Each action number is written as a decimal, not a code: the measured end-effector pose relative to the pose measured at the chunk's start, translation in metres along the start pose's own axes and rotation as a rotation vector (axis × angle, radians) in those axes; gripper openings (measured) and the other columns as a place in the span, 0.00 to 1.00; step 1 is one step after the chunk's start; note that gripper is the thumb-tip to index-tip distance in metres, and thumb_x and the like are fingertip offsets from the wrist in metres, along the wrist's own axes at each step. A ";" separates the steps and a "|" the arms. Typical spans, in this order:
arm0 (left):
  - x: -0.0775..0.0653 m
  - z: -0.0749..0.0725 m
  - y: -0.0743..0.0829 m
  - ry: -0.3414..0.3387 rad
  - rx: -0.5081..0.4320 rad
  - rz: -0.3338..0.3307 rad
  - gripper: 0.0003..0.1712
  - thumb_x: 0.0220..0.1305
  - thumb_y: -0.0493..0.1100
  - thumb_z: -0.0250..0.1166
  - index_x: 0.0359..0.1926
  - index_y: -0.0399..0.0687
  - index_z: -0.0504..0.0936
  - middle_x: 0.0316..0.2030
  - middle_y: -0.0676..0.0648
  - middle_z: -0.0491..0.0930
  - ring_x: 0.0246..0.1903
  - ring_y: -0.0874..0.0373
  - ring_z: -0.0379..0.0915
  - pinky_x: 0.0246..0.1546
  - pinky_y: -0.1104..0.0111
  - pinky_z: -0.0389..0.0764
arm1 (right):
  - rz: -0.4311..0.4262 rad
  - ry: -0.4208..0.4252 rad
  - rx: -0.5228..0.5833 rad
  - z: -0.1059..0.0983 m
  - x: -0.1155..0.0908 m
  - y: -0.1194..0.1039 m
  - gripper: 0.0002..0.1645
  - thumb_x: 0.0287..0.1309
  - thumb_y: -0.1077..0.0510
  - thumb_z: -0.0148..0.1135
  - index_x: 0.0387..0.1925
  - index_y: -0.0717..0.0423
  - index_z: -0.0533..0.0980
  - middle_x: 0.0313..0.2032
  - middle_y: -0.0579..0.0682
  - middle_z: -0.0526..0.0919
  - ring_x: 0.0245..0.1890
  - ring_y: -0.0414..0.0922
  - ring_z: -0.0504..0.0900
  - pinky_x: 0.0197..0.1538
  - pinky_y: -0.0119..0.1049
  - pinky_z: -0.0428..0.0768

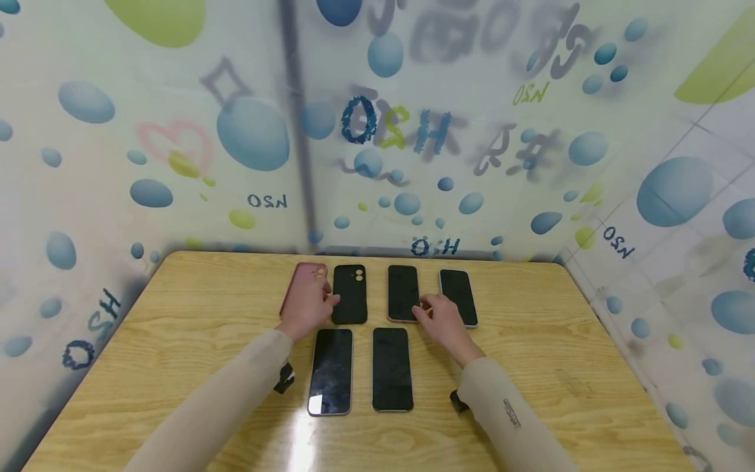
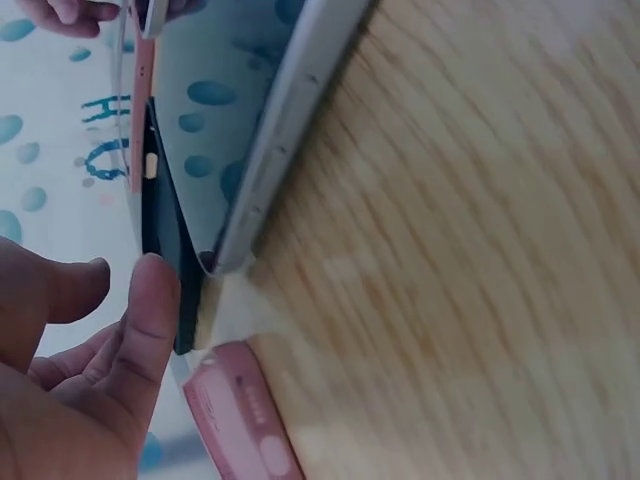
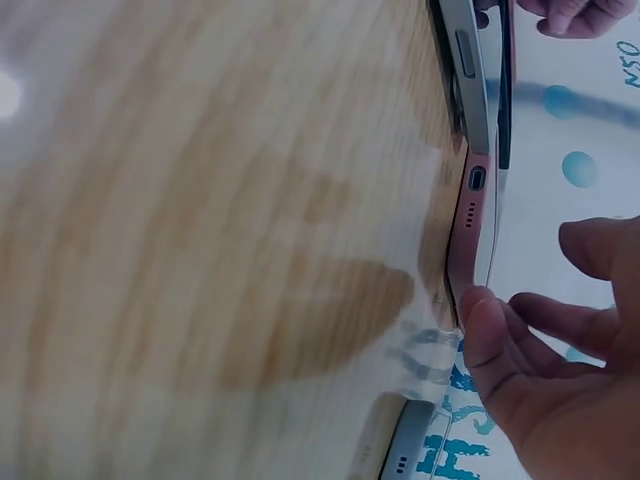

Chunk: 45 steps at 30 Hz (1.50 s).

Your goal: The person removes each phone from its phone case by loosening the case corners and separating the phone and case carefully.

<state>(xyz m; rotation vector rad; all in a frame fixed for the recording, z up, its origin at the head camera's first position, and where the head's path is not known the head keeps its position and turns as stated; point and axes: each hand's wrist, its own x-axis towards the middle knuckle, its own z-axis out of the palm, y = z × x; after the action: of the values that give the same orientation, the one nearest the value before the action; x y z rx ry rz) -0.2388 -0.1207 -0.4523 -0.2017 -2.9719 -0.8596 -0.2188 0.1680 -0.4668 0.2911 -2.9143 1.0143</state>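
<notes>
The left hand point(image 1: 308, 305) is hanging relaxed with nothing in its grip; in the left wrist view, its thumb and fingers are standing apart. In the head view it is covering part of the pink case point(image 1: 308, 273), which is lying flat beneath it, and its fingertips are overlapping the left edge of the black case point(image 1: 350, 294). Whether they are touching either case, I cannot tell.

The right hand point(image 1: 444, 320) is likewise loosely bent and holding nothing, its thumb standing clear of the fingers. Its fingertips are reaching the lower right corner of the pink-edged phone point(image 1: 403, 292), just beside or touching it; the views are not settling which. The pale-edged phone point(image 1: 459, 296) is lying to the right of that one, its left side near the back of the hand.

Farther out, two phones are lying nearer the person, between the forearms: the left front phone point(image 1: 331, 367), its dark screen reflecting a bright patch, and the right front phone point(image 1: 392, 368). Light sleeves point(image 1: 224, 393) are covering both arms. Everything is resting on the wooden table point(image 1: 542, 367), and a droplet-patterned backdrop point(image 1: 501, 177) is rising behind it.
</notes>
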 end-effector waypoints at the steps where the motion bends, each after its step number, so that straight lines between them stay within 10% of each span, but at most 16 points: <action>1: -0.001 0.000 0.002 -0.001 -0.011 0.001 0.14 0.70 0.43 0.69 0.47 0.36 0.81 0.40 0.42 0.81 0.34 0.50 0.76 0.34 0.61 0.81 | 0.017 -0.013 -0.006 0.000 0.001 0.000 0.19 0.72 0.56 0.62 0.54 0.68 0.80 0.45 0.61 0.82 0.43 0.55 0.83 0.49 0.52 0.84; 8: -0.009 -0.002 0.017 0.008 -0.100 0.029 0.12 0.70 0.42 0.69 0.46 0.35 0.84 0.40 0.40 0.85 0.34 0.50 0.80 0.36 0.58 0.86 | 0.125 -0.080 -0.092 0.002 0.011 -0.003 0.27 0.71 0.51 0.64 0.58 0.71 0.76 0.49 0.65 0.81 0.50 0.59 0.81 0.54 0.54 0.82; 15: -0.017 0.000 0.024 -0.032 -0.165 0.022 0.12 0.72 0.42 0.67 0.48 0.36 0.81 0.39 0.42 0.85 0.34 0.52 0.80 0.37 0.60 0.86 | 0.198 -0.126 -0.151 0.004 0.018 -0.008 0.28 0.69 0.45 0.66 0.45 0.69 0.76 0.38 0.62 0.78 0.37 0.55 0.78 0.39 0.48 0.79; 27: -0.030 0.005 0.035 -0.040 -0.167 -0.006 0.12 0.73 0.42 0.67 0.49 0.39 0.81 0.42 0.42 0.85 0.36 0.53 0.82 0.40 0.58 0.87 | 0.369 -0.152 -0.234 0.017 0.030 -0.024 0.52 0.59 0.32 0.70 0.62 0.73 0.71 0.47 0.66 0.81 0.42 0.59 0.85 0.47 0.52 0.86; 45: -0.031 0.006 0.031 -0.047 -0.189 -0.009 0.11 0.73 0.42 0.67 0.48 0.39 0.81 0.42 0.43 0.85 0.36 0.53 0.81 0.40 0.58 0.86 | 0.436 -0.195 -0.035 0.015 0.040 -0.025 0.26 0.68 0.44 0.66 0.45 0.66 0.78 0.40 0.60 0.82 0.34 0.52 0.79 0.37 0.43 0.78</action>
<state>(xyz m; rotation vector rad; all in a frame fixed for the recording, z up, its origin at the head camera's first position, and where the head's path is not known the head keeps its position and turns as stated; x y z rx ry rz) -0.2035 -0.0951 -0.4431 -0.2183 -2.9343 -1.1526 -0.2530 0.1330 -0.4599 -0.2776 -3.2512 1.0265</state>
